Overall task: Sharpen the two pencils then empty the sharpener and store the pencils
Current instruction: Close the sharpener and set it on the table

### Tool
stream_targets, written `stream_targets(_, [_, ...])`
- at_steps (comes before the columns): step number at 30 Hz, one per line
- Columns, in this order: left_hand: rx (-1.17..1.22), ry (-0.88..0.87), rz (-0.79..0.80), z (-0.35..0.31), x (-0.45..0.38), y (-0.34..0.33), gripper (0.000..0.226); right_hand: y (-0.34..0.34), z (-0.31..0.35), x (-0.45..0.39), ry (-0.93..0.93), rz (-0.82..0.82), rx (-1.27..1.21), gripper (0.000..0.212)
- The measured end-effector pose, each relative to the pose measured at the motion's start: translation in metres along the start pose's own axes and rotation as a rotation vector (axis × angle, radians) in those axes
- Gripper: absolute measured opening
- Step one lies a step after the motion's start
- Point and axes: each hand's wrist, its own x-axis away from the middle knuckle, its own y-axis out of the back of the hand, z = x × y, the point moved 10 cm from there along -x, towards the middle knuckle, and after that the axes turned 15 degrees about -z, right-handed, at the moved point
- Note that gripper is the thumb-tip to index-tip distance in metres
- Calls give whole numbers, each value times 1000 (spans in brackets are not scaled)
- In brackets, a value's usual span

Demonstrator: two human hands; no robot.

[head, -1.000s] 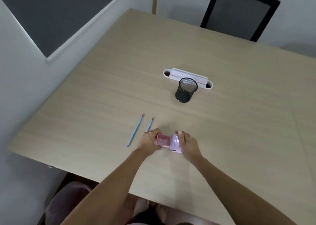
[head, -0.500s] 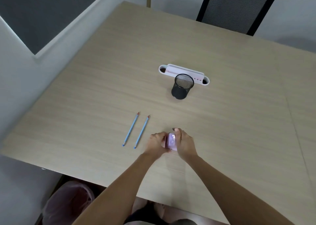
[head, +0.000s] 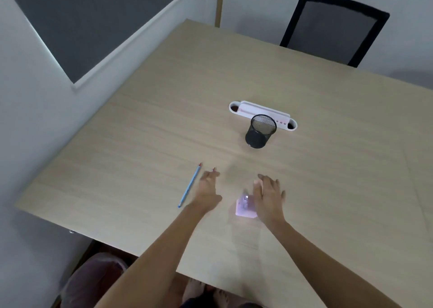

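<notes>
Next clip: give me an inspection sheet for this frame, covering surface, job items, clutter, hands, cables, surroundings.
Surface: light wooden table, bare apart from the items below.
Job's things: one blue pencil lies flat; second pencil is mostly hidden under the left hand, only its red tip shows. Pink sharpener sits on the table. Black mesh cup stands upright and looks empty.
Clutter: white desk organiser behind the cup.
Hands: left hand open, over the second pencil; right hand open, beside the sharpener, contact unclear.
Cables: nothing seen.
Surroundings: black chair at the far edge; dark wall panel; pink-lined bin under the near edge.
</notes>
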Motion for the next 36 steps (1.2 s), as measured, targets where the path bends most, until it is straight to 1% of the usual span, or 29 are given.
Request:
stream_targets(1, [-18, 41, -107, 11, -13, 20, 57, 8, 10, -5, 30, -60, -34, 42])
stream_targets(2, [-60, 95, -187, 23, -25, 37, 46, 12, 23, -9, 64, -87, -70, 39])
stream_targets(3, [-126, 151, -227, 35, -34, 48, 39, 10, 36, -14, 92, -79, -106, 32])
stream_targets(4, [-189, 204, -224, 45, -40, 53, 38, 4, 49, -17, 109, -45, -132, 24])
stream_targets(6, [-279, 283, -145, 57, -44, 50, 47, -22, 71, -23, 118, 79, -100, 15])
stream_targets(7, [-297, 304, -122, 59, -44, 49, 48, -40, 76, -24, 102, 154, -50, 16])
stream_targets(8, [-323, 309, -114, 60, -45, 48, 44, -60, 78, -23, 72, 235, 18, 20])
stream_targets(10, [-382, 292, -105, 59, -49, 44, 33, -92, 78, -17, 11, 366, 140, 29])
stream_targets(11, [-412, 274, -97, 59, -52, 41, 29, -106, 75, -14, -35, 412, 158, 29])
stream_targets(13, [-448, 245, -90, 62, -56, 39, 28, -124, 75, -6, -161, 478, 87, 25])
stream_targets(14, [-455, 241, -91, 65, -57, 41, 29, -129, 77, -4, -204, 484, 43, 23])
stream_targets(15, [-473, 227, -98, 67, -60, 45, 30, -133, 80, -4, -216, 482, 20, 17])
stream_targets(16, [-473, 218, -115, 67, -63, 51, 30, -138, 83, -5, -178, 474, 37, 10])
stream_targets(17, [-474, 200, -135, 65, -68, 59, 31, -139, 86, -7, -140, 461, 48, 7])
stream_targets(18, [-433, 186, -178, 59, -73, 71, 30, -141, 86, -8, -129, 468, 56, 8])
stream_targets(20, [-297, 130, -292, 37, -86, 96, 26, -139, 82, -9, -225, 518, -44, 13])
stream_targets(21, [-217, 67, -363, 18, -96, 108, 23, -133, 79, -15, -288, 521, -123, 15])
stream_targets(22, [-115, 26, -425, -1, -104, 118, 21, -120, 78, -28, -324, 473, -194, 14])
stream_targets(23, [2, -9, -479, -22, -111, 127, 18, -100, 80, -47, -310, 390, -252, 15])
stream_targets(24, [120, -27, -515, -41, -119, 133, 15, -74, 84, -70, -259, 272, -314, 19])
stream_targets(27, [409, -119, -561, -104, -143, 128, 7, 34, 87, -141, -116, -215, -468, 21])
stream_targets(28, [468, -155, -555, -125, -150, 121, 4, 65, 83, -160, -97, -352, -487, 22])
stream_targets(29, [512, -191, -548, -143, -156, 112, 4, 88, 78, -177, -79, -448, -491, 23])
stream_targets(30, [528, -216, -532, -160, -162, 100, 4, 103, 72, -192, -69, -503, -482, 23])
stream_targets(32, [482, -227, -510, -181, -174, 74, 7, 108, 59, -215, -47, -513, -414, 24])
stream_targets(33, [438, -206, -493, -185, -181, 59, 8, 102, 53, -222, -32, -482, -362, 24])
stream_targets(36, [247, -116, -349, -184, -195, 14, 12, 59, 37, -227, -10, -302, -187, 27])
